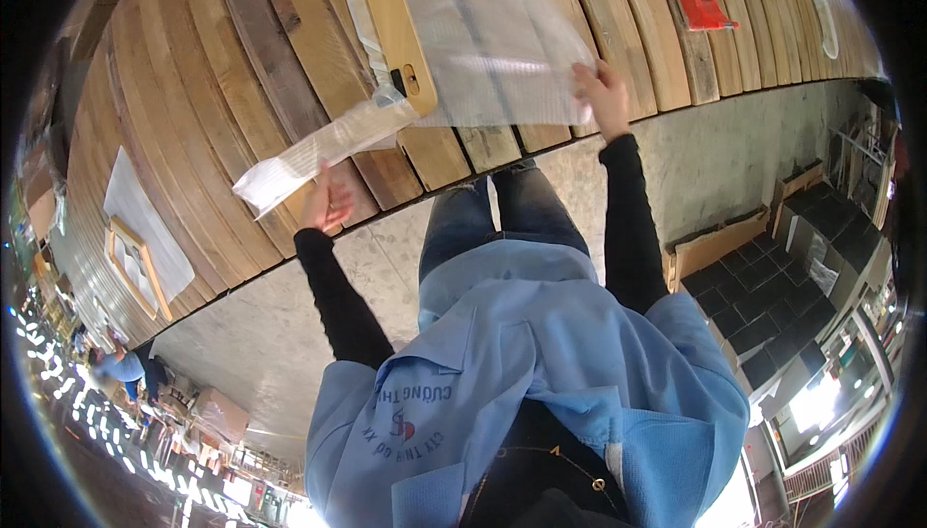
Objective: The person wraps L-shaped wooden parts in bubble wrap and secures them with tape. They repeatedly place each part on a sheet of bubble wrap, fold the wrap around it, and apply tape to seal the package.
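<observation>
Head view: the right hand (606, 105) pinches the edge of a translucent sheet (492, 36) under a wooden piece (386, 16) on the slatted counter (183, 94); the left hand (328, 206), fingers loosely parted, is beside a white flap (323, 145), contact unclear.

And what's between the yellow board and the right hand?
A translucent, ribbed wrapping sheet stretches from beside the yellow board to the right hand, in the head view.
</observation>
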Action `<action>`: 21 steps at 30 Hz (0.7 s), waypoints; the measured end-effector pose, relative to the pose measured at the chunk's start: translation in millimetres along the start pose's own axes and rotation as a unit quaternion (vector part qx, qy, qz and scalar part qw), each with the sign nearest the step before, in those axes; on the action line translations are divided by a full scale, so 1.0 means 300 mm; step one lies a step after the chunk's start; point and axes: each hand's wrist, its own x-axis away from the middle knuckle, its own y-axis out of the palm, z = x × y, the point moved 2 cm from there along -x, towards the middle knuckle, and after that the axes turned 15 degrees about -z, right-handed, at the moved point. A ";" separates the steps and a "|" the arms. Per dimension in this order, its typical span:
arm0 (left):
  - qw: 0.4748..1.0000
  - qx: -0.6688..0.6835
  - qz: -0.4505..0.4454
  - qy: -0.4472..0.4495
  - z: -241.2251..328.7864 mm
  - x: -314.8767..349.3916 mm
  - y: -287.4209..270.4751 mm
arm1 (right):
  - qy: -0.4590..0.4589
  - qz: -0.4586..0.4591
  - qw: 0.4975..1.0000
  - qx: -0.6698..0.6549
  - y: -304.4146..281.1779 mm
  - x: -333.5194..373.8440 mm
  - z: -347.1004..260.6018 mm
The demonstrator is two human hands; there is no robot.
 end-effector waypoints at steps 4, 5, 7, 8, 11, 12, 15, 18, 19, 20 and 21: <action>0.928 -0.295 -0.225 -0.037 0.101 0.339 0.227 | -0.075 -0.036 0.994 -0.067 0.168 0.160 -0.409; 0.900 -0.309 -0.307 0.020 0.137 0.452 0.347 | -0.088 -0.067 0.991 -0.081 0.274 0.190 -0.501; 0.755 -0.459 -0.457 0.105 0.295 0.690 0.537 | -0.272 -0.066 0.953 -0.116 0.575 0.201 -0.625; 0.708 -0.432 -0.527 0.187 0.367 0.783 0.547 | -0.316 -0.172 0.931 -0.063 0.711 0.213 -0.660; 0.710 -0.364 -0.510 0.321 0.511 0.792 0.533 | -0.351 -0.289 0.858 0.239 1.105 0.192 -0.641; 0.743 -0.376 -0.423 0.356 0.563 0.745 0.579 | -0.440 -0.148 0.835 0.295 1.245 0.160 -0.522; 0.795 -0.386 -0.102 0.456 0.648 0.429 0.659 | -0.328 -0.119 0.817 0.458 1.550 0.078 -0.270; 0.759 -0.470 0.107 0.438 0.616 -0.178 0.493 | -0.289 -0.324 0.764 0.478 1.539 0.168 -0.193; 0.796 -0.442 0.075 0.407 0.601 -0.244 0.475 | -0.292 -0.412 0.740 0.444 1.461 0.219 -0.177; 0.828 -0.411 0.045 0.380 0.602 -0.276 0.469 | -0.288 -0.501 0.712 0.399 1.351 0.275 -0.184; 0.855 -0.378 0.019 0.354 0.616 -0.297 0.456 | -0.273 -0.592 0.679 0.338 1.221 0.319 -0.231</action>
